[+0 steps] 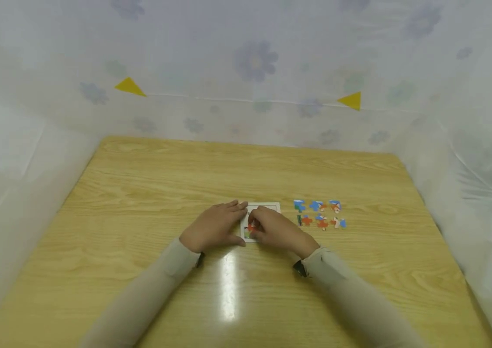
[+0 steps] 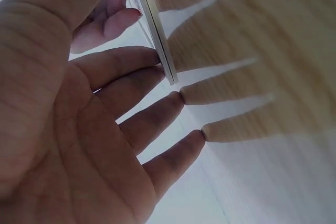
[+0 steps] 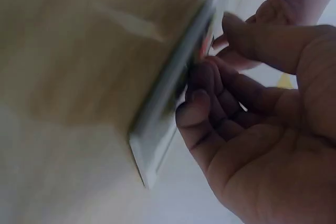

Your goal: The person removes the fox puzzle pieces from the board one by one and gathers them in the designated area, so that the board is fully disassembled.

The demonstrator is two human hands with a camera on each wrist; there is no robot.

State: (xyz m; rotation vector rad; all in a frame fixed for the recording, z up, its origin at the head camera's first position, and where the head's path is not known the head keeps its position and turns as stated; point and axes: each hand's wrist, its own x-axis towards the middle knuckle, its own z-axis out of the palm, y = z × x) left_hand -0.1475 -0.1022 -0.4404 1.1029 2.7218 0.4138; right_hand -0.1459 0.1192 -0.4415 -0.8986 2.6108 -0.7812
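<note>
In the head view a small white-bordered puzzle board (image 1: 275, 208) lies between both hands. Its lower left part carries red and green jigsaw pieces (image 1: 247, 232). My left hand (image 1: 216, 223) has its fingers extended at the board's left edge; the left wrist view shows fingertips (image 2: 172, 100) on the table and against that edge. Bent over the board, my right hand (image 1: 277, 230) touches the pieces with its fingertips. The right wrist view shows its thumb (image 3: 239, 35) apart from the other fingers, with a bit of red beside them; the fingers hide much of the board.
Right of the board, several loose jigsaw pieces (image 1: 321, 222) in blue, red and white lie in two rows on the wooden table (image 1: 163, 174). A flower-patterned white sheet (image 1: 211, 63) with two yellow triangles (image 1: 350, 100) hangs behind the table.
</note>
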